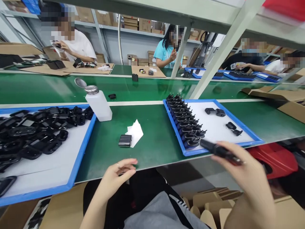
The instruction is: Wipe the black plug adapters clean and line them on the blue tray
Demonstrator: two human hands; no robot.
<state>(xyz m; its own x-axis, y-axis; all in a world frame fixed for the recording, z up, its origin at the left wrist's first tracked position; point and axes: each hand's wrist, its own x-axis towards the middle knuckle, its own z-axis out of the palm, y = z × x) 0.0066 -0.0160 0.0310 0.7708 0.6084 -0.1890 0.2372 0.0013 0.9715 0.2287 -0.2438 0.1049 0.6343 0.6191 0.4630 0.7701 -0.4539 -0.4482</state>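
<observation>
My left hand [120, 175] hovers over the front edge of the green bench with nothing in it, its fingers loosely bent and the thumb apart. In front of it lies a black ribbed adapter block [125, 140], touching some white paper wipes [136, 133]. At the right, my right hand [240, 162] grips a long black plastic part [219, 150], blurred, so its exact kind is unclear. That part is by the near corner of a blue-rimmed tray [247, 142]. Rows of black plug adapters [184, 119] with pins up fill the tray's left side.
Loose black adapters [215, 111] lie in the right tray. A left blue-rimmed tray [82, 156] holds a heap of black casings [35, 133]. A white pump bottle [100, 106] with its lid up stands beside it. A slanted post [221, 54] rises behind. Several people sit opposite.
</observation>
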